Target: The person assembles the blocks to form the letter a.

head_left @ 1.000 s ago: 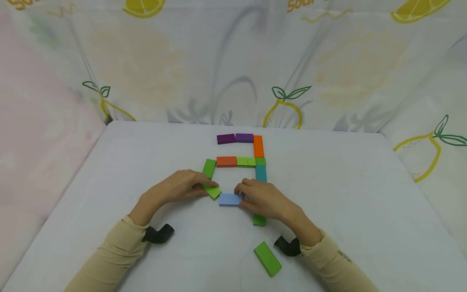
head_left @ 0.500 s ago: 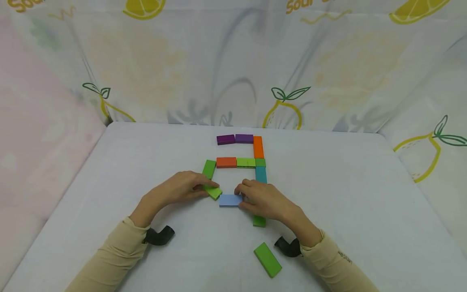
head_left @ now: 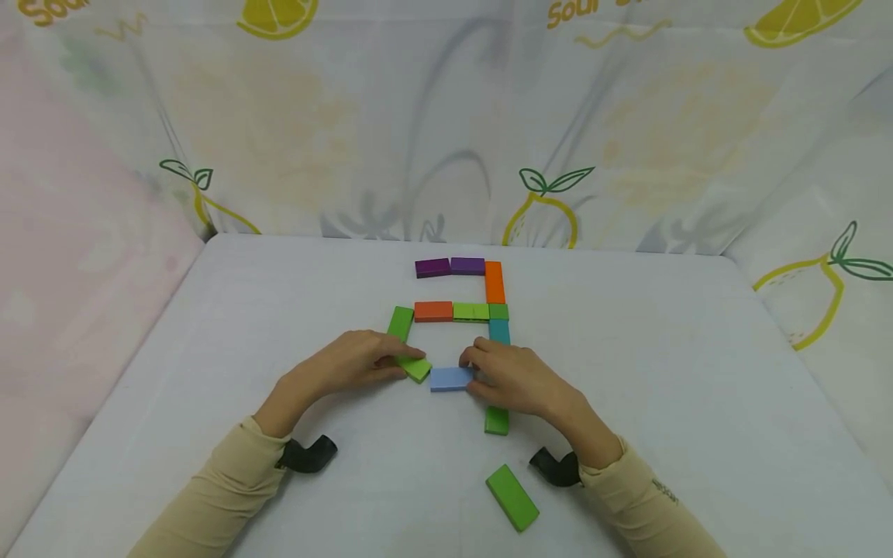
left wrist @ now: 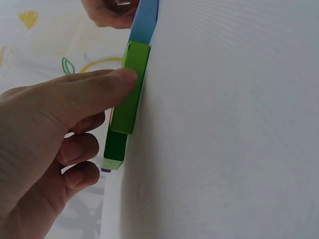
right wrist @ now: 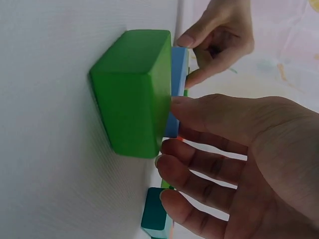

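Note:
In the head view my left hand [head_left: 352, 358] pinches a light green block [head_left: 418, 370], which lies at a slant on the white table. The left wrist view shows the thumb against that block's side. My right hand [head_left: 519, 380] pinches the right end of a light blue block [head_left: 449, 379], its fingers bent over the far edge and the thumb at the near edge. The two held blocks come corner to corner. Just beyond the left fingers lies a darker green block [head_left: 401, 324]. Partly under my right hand are a teal block [head_left: 499, 331] and a green block [head_left: 497, 421].
Farther back, an orange-red block [head_left: 433, 311] and a lime block [head_left: 470, 311] run to a small green one [head_left: 498, 311]. An orange block [head_left: 494, 282] and two purple blocks [head_left: 467, 266] lie behind. A loose green block [head_left: 512, 497] lies near the front.
Both hands have shifted slightly right over the last half second, the light blue and light green blocks moving with them. The other blocks stay in place.

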A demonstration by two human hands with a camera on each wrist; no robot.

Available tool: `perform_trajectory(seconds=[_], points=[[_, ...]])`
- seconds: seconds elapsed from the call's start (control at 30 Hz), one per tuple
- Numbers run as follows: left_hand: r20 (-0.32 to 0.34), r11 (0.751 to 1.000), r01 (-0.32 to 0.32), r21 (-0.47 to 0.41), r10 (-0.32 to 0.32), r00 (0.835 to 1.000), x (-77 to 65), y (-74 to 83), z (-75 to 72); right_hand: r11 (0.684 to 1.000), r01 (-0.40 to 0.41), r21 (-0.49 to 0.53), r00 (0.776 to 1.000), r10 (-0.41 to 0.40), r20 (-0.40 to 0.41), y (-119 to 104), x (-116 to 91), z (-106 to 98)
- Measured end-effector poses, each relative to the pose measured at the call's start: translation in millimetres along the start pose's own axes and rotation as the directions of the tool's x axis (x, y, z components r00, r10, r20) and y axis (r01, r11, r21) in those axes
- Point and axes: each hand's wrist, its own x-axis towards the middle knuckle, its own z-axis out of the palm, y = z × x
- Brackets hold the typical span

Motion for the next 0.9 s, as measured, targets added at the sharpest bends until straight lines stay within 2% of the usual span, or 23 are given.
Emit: perform_trajectory(seconds=[0.07,0.13,0.23,0.33,0.4,0.47,0.67,0.9], points=[[-0.040,1.000,0.009,-0.024,-0.010,0.999,-0.3,-1.5,-1.2,1.000,-0.021,0.004,1.000,0.021,0.011,0.8,-0.4,-1.2],[-0.109,0.999,0.033,-0.036,-0.036,0.993,-1.1,-5.2,-2.6,0.999,-0.042,0.009,0.999,0.042,0.024,1.5,-0.9,-2.9],[-0.227,0.993,0.111,-0.051,-0.119,0.966,-1.9,-12.3,-3.9,0.998,-0.058,0.016,0.998,0.058,0.034,2.4,-2.1,-5.5],[-0.281,0.976,0.203,-0.081,-0.218,0.935,-2.4,-19.1,-2.9,0.999,-0.050,0.020,0.998,0.049,0.032,3.5,-4.0,-7.3],[-0.278,0.963,0.244,-0.113,-0.266,0.923,-2.5,-23.0,-1.0,0.999,-0.040,0.019,0.999,0.039,0.028,4.4,-5.2,-7.7],[-0.266,0.954,0.262,-0.143,-0.292,0.919,-2.6,-25.5,0.9,0.999,-0.028,0.018,0.999,0.028,0.024,4.9,-6.0,-7.7],[-0.247,0.954,0.251,-0.163,-0.286,0.926,0.5,-28.0,5.2,0.999,-0.029,0.016,0.999,0.029,0.024,6.4,-5.5,-6.1],[-0.249,0.949,0.275,-0.155,-0.307,0.919,1.6,-24.7,5.9,0.999,-0.030,0.020,0.999,0.030,0.011,6.6,-6.1,-9.2]])
